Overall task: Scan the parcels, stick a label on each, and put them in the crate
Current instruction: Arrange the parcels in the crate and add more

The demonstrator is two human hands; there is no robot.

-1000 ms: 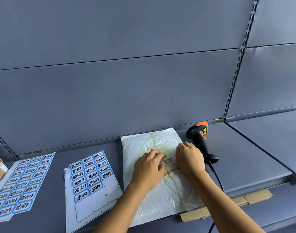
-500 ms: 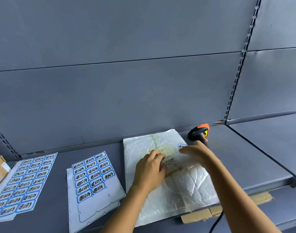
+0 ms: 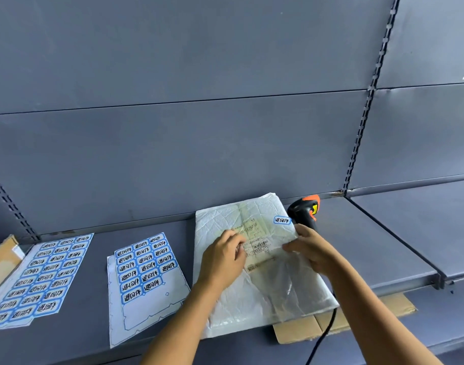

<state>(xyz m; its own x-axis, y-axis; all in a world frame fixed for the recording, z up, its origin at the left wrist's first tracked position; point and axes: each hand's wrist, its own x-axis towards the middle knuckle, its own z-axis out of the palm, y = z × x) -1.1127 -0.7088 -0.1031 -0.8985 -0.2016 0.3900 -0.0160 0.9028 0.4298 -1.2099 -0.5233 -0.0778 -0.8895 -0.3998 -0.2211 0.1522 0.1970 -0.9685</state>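
A white plastic mailer parcel (image 3: 262, 288) lies flat on the grey shelf (image 3: 370, 248), with a shipping slip in its middle. A blue-edged label (image 3: 282, 220) sticks near the parcel's far right corner. My left hand (image 3: 223, 259) rests on the parcel left of the slip, fingers curled down onto it. At the parcel's right edge my right hand (image 3: 311, 248) grips it, fingers curled round the edge. Just behind that hand stands a black and orange barcode scanner (image 3: 304, 209). No crate is in view.
Two sheets of blue labels lie left of the parcel: the nearer sheet (image 3: 143, 270) is partly used, the farther sheet (image 3: 41, 275) nearly full. A cardboard box (image 3: 1, 259) shows at the far left edge. Flat cardboard (image 3: 339, 322) lies under the shelf front; the scanner's cable (image 3: 323, 335) hangs down there.
My right hand has left the slip and moved to the parcel's right edge, uncovering a label stuck near the far right corner. The left hand has stayed put.
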